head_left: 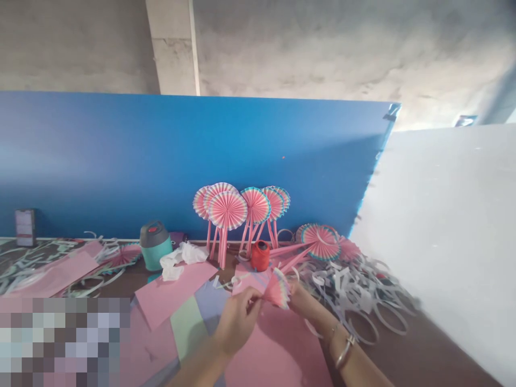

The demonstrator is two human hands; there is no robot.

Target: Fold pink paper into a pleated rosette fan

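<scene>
A small pleated paper fan (278,290), pink with a pale multicoloured edge, is partly spread between my hands above a pink paper sheet (282,344). My left hand (239,317) pinches its narrow end between thumb and fingers. My right hand (300,298) grips the wide edge from the other side, its fingertips mostly hidden behind the pleats. A red spool-like object (260,256) with a dark top stands just beyond the fan. Finished-looking round pink paper fans (228,210) on pink handles lean upright against the blue panel.
Curled paper strips (355,290) pile up at the right, more at the left. A teal container (156,247) with a grey lid stands by white tissue (183,258). A phone (25,228) leans at the far left. The blue panel (161,156) closes off the back.
</scene>
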